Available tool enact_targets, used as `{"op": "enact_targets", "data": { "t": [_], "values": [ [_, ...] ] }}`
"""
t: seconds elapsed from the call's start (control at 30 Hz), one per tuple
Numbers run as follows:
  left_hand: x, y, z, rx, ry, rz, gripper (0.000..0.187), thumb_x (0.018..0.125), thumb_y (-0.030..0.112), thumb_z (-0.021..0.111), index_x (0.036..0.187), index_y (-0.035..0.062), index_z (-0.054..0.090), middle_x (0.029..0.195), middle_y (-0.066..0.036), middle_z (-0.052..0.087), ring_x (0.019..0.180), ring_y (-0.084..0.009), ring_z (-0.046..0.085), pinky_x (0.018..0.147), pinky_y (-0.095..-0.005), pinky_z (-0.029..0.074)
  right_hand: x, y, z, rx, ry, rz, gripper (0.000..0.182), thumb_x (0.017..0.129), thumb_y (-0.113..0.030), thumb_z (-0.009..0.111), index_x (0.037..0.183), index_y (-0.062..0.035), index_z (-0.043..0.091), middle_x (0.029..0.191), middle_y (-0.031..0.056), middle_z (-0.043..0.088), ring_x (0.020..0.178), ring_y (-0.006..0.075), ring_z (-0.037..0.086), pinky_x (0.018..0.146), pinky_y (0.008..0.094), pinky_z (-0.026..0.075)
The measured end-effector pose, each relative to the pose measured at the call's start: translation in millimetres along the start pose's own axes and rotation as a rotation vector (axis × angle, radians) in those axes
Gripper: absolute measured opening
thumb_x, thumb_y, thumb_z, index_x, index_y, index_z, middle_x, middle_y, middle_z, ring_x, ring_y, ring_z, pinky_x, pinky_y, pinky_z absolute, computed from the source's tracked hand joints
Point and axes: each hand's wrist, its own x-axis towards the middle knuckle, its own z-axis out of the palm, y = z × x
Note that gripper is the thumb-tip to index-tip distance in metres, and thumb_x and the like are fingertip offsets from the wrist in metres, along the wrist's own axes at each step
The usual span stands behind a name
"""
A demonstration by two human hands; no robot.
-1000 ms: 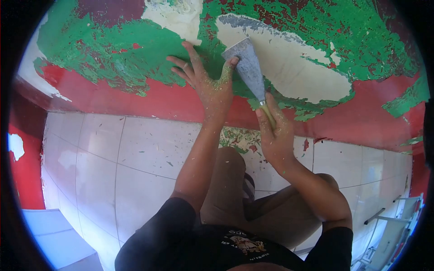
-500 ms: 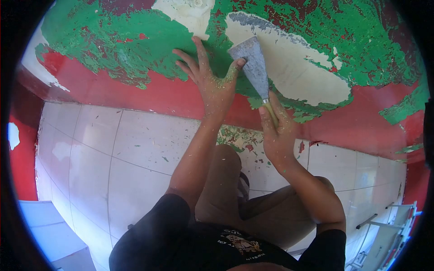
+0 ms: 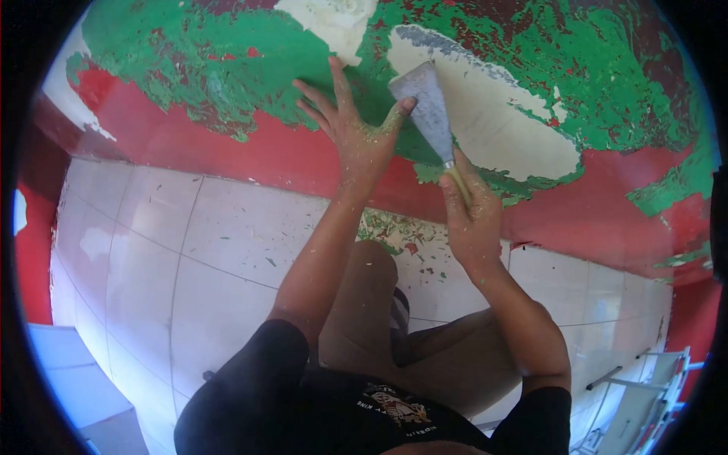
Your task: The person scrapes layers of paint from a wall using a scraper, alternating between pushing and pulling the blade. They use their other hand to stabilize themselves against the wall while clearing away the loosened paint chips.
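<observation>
My right hand is wrapped round the yellowish handle of a paint scraper. The scraper's broad grey blade points up and left, its edge by the border between green paint and a bare cream patch on the wall. My left hand has its fingers spread against the green paint, and its thumb tip touches the blade's left side. Small green flecks cling to the left hand around the thumb's base.
Green and red paint flakes lie on the white tiled floor along the wall's foot. A metal-framed folding chair or rack is at the lower right. A pale box-like object stands at the lower left.
The view has shifted slightly. Both hands and the scraper keep nearly the same pose, with the blade still by the left edge of the cream patch.
</observation>
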Motion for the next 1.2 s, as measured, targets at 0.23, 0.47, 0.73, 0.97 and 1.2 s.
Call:
{"op": "enact_targets", "data": {
  "t": [0.23,0.47,0.73,0.97,1.2],
  "values": [
    [10.7,-3.3,0.2,0.063,-0.012,0.038,0.129,0.066,0.067,0.089,0.167,0.0287,0.021,0.165,-0.037,-0.016,0.149,-0.0623,-0.017,0.118,-0.0734,0.01,3.0,-17.7,-3.4,-0.007,-0.082,0.254,0.047,0.107,-0.018,0.058,0.145,0.009,0.052,0.12,0.0266,0.071,0.108,0.0191,0.068,0.096,0.0339,0.052],
    [10.7,-8.3,5.0,0.068,0.045,0.104,0.124,0.069,0.062,0.09,0.167,0.0279,0.023,0.165,-0.04,-0.012,0.152,-0.0585,-0.014,0.122,-0.067,0.002,-0.4,-17.1,17.5,-0.003,-0.006,0.233,0.049,0.108,-0.02,0.057,0.147,0.0093,0.05,0.109,0.0232,0.07,0.096,0.0184,0.066,0.086,0.0333,0.051],
    [12.0,-5.1,-1.5,0.087,0.039,0.135,0.121,0.069,0.063,0.089,0.166,0.0241,0.027,0.165,-0.041,-0.008,0.153,-0.0585,-0.009,0.123,-0.0674,0.003,-5.9,-7.0,6.7,0.066,-0.034,0.187,0.049,0.108,-0.019,0.057,0.147,0.0102,0.049,0.112,0.0234,0.071,0.098,0.018,0.065,0.088,0.0336,0.051],
    [11.2,2.9,-5.3,0.02,0.036,0.05,0.122,0.071,0.063,0.087,0.166,0.0186,0.024,0.164,-0.043,-0.005,0.153,-0.0585,-0.005,0.123,-0.0672,0.004,-7.8,-12.1,12.4,0.202,-0.028,0.282,0.049,0.107,-0.017,0.06,0.145,0.0128,0.05,0.112,0.0224,0.071,0.102,0.0158,0.064,0.091,0.0328,0.051],
    [16.3,-4.6,0.1,0.05,0.07,0.115,0.125,0.071,0.061,0.088,0.167,0.0169,0.021,0.164,-0.042,-0.002,0.153,-0.0587,-0.004,0.124,-0.0664,0.005,5.4,-11.3,14.4,0.149,-0.042,0.229,0.047,0.107,-0.017,0.059,0.146,0.0085,0.052,0.114,0.0202,0.071,0.104,0.0176,0.065,0.093,0.0323,0.05]
  ]
}}
